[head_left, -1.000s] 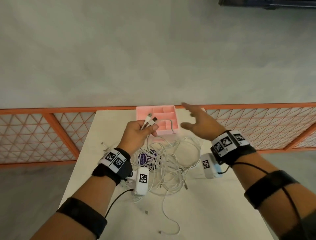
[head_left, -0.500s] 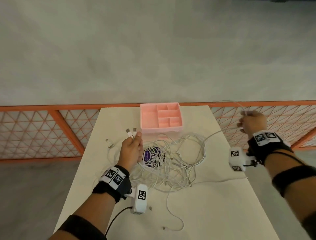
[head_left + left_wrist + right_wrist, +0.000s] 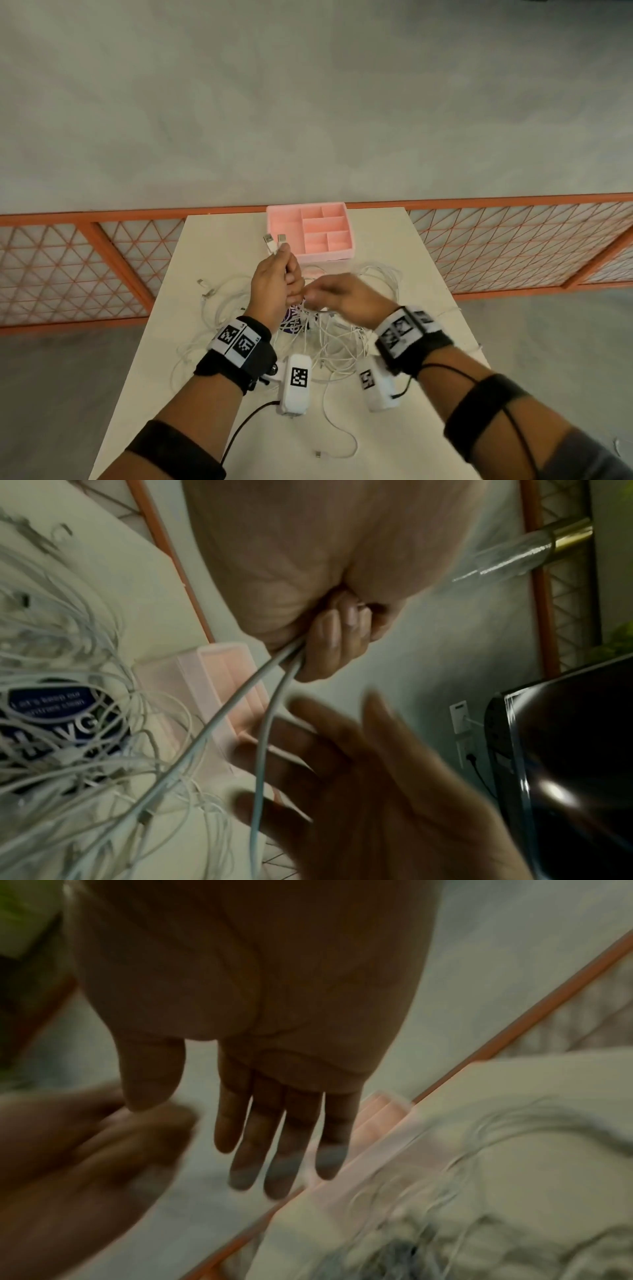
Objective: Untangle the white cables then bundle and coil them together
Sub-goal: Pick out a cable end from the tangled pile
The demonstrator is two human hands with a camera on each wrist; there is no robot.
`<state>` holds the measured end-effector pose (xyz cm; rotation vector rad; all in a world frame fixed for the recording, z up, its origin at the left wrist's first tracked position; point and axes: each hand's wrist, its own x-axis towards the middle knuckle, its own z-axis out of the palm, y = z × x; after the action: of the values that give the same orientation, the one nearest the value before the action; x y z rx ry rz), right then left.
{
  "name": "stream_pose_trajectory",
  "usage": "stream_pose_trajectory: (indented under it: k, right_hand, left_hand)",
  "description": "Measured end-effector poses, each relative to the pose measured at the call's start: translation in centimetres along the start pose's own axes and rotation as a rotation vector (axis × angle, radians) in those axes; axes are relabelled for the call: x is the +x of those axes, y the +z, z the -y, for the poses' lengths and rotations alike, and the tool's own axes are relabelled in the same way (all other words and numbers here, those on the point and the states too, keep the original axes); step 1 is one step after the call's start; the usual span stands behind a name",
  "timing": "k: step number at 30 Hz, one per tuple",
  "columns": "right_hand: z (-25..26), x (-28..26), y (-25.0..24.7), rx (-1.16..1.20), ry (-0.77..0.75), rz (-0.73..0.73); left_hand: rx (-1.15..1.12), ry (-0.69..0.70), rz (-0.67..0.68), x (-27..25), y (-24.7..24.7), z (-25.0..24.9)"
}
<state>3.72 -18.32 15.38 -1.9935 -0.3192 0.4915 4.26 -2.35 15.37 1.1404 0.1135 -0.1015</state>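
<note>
A tangle of white cables [image 3: 337, 337] lies on the white table [image 3: 219, 246]. My left hand [image 3: 279, 279] is raised over it and grips two cable ends, whose USB plugs [image 3: 274, 241] stick up past the thumb. In the left wrist view the fingers [image 3: 330, 639] curl round the two cables [image 3: 240, 696], which run down into the heap. My right hand [image 3: 337, 296] reaches in from the right, its fingertips close to the left hand. Its fingers [image 3: 274, 1139] are straight and hold nothing.
A pink compartment tray [image 3: 284, 224] stands at the table's far edge, just beyond the hands. A round dark-blue sticker [image 3: 291, 323] lies under the cables. Loose plugs [image 3: 205, 287] lie at the left. An orange mesh fence [image 3: 513, 240] runs behind the table.
My right hand has let go of the cable it pulled out to the right and swung back to the middle beside the left hand. The left hand rose slightly, still holding the two plugs.
</note>
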Motion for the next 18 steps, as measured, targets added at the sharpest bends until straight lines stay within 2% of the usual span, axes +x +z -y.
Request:
stream_pose_trajectory:
  k: [4,9,13,18]
  right_hand:
    - [-0.6,0.8,3.3,-0.037,-0.058,0.047]
    - [-2.4,0.1,2.8,-0.268,-0.055,0.126]
    - [-5.9,-1.4,0.6,-0.345,0.034,0.055]
    - [-12.1,-3.5,-5.0,-0.508,0.237,-0.026]
  left_hand:
    - [-0.254,-0.081,-0.059,0.5,-1.0,-0.6]
    - [-0.341,-0.008,-0.220,1.1,-3.9,-0.3]
    - [-0.339,0.050,-0.301,2.0,-6.1,-0.7]
    - [-0.305,0.041,-0.285,1.7,-6.4,-0.2]
